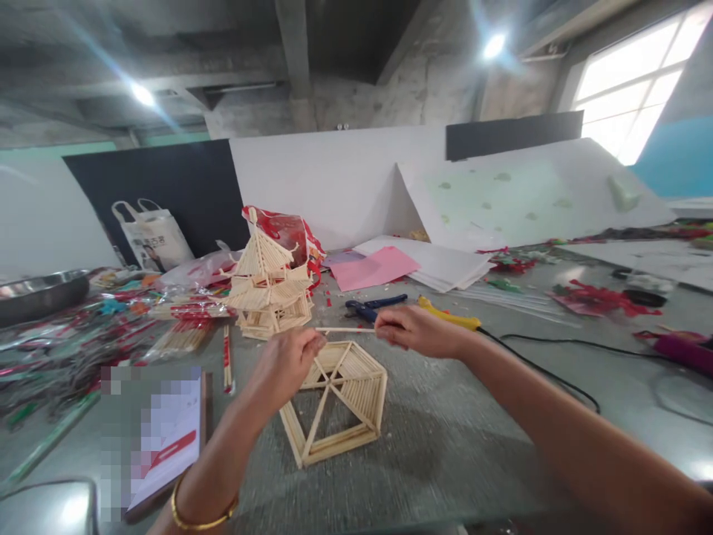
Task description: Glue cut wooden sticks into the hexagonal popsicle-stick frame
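Between my two hands a thin wooden stick (pixel 348 330) is held level by its ends. My left hand (pixel 295 357) pinches one end, above the far-left corner of a hexagonal stick frame (pixel 334 397). My right hand (pixel 404 328) has its fingers closed on the other end, above the frame's far-right side. Lying flat on the table, the frame has spokes meeting at its centre; some wedges are filled with rows of sticks and others are open. Behind my left hand stands a tiered stick pagoda (pixel 271 286) with pointed roofs.
Blue-handled pliers (pixel 376 306) and a yellow glue gun (pixel 448 315) with a black cord lie beyond my right hand. A tablet-like screen (pixel 167 438) sits by my left forearm. Packets and scraps (pixel 111 327) crowd the left; pink paper (pixel 376 267) lies at the back.
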Available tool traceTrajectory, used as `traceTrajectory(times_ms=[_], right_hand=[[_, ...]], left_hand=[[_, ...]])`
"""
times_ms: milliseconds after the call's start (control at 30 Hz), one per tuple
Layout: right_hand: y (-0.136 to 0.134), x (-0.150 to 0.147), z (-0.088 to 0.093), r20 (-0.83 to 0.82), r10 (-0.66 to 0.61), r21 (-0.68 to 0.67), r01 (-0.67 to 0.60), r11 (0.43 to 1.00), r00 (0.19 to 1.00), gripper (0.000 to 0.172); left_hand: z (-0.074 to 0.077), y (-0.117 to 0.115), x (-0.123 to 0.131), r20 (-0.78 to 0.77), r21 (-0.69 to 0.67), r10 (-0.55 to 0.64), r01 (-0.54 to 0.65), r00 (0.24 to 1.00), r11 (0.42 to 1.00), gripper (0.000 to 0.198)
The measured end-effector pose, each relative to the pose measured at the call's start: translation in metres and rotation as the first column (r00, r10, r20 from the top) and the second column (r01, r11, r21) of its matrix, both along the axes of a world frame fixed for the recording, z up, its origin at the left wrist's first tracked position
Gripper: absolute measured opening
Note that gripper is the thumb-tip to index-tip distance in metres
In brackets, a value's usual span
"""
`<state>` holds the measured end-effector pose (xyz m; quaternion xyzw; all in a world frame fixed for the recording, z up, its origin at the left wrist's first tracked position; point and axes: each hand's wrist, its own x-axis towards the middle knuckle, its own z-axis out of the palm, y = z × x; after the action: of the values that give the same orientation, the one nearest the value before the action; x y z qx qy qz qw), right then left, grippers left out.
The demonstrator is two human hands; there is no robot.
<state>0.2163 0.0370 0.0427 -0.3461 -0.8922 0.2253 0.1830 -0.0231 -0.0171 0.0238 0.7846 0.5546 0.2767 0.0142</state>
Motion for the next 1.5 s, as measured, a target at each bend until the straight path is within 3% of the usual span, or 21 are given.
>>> traceTrajectory(times_ms=[67, 167, 267, 367, 467, 533, 667, 767, 900, 967, 1133, 1333, 1500], right_hand=[[-0.007, -0.004, -0.01, -0.059, -0.008, 0.067, 0.012, 0.998, 0.998, 0.019], [-0.013, -0.01, -0.021, -0.117, 0.032, 0.137, -0.016, 0.99, 0.993, 0.021], [-0.012, -0.009, -0.024, -0.073, 0.008, 0.199, 0.006, 0.98, 0.997, 0.022], [-0.006, -0.004, -0.023, -0.007, -0.05, 0.303, 0.05, 0.952, 0.999, 0.022], [0.0, -0.002, -0.027, 0.015, -0.097, 0.434, 0.081, 0.897, 0.995, 0.024], [0.002, -0.003, -0.031, 0.001, -0.126, 0.476, 0.111, 0.872, 0.992, 0.025], [0.004, -0.004, -0.038, -0.006, -0.095, 0.451, 0.087, 0.888, 0.995, 0.025], [0.006, -0.003, -0.039, 0.022, -0.023, 0.466, 0.01, 0.885, 0.999, 0.026], [0.012, -0.001, -0.041, 0.009, 0.019, 0.462, -0.021, 0.887, 1.0, 0.024], [0.014, -0.001, -0.043, -0.009, -0.004, 0.435, 0.008, 0.901, 1.0, 0.023], [0.014, -0.003, -0.047, 0.028, -0.053, 0.428, 0.035, 0.903, 0.998, 0.025], [0.01, 0.0, -0.04, 0.14, -0.012, 0.405, -0.046, 0.913, 0.99, 0.029], [0.007, 0.002, -0.036, 0.211, 0.047, 0.302, -0.111, 0.947, 0.976, 0.03]], left_hand=[[-0.007, 0.001, 0.003, -0.001, -0.029, -0.025, 0.025, 1.0, 0.999, 0.03], [-0.016, -0.003, -0.002, 0.06, 0.038, -0.019, 0.016, 0.998, 0.999, 0.028], [-0.017, -0.009, -0.011, 0.173, 0.197, 0.083, -0.117, 0.981, 0.973, 0.023], [-0.014, -0.012, -0.015, 0.23, 0.351, 0.2, -0.273, 0.952, 0.896, 0.019], [-0.013, -0.012, -0.012, 0.201, 0.413, 0.214, -0.281, 0.956, 0.866, 0.019], [-0.013, -0.01, -0.009, 0.175, 0.382, 0.214, -0.266, 0.961, 0.885, 0.024], [-0.018, -0.005, -0.009, 0.235, 0.224, 0.273, -0.325, 0.933, 0.919, 0.035], [-0.025, 0.001, -0.015, 0.404, 0.135, 0.276, -0.355, 0.872, 0.925, 0.034], [-0.031, 0.009, -0.022, 0.613, 0.132, 0.161, -0.301, 0.773, 0.945, 0.021], [-0.032, 0.01, -0.02, 0.593, 0.152, 0.127, -0.266, 0.795, 0.952, 0.02], [-0.033, 0.003, -0.005, 0.328, 0.203, 0.01, -0.081, 0.945, 0.976, 0.016], [-0.04, -0.002, 0.005, 0.204, 0.224, -0.103, 0.056, 0.974, 0.973, 0.022], [-0.042, -0.005, 0.008, 0.127, 0.264, -0.104, 0.068, 0.986, 0.962, 0.024]])
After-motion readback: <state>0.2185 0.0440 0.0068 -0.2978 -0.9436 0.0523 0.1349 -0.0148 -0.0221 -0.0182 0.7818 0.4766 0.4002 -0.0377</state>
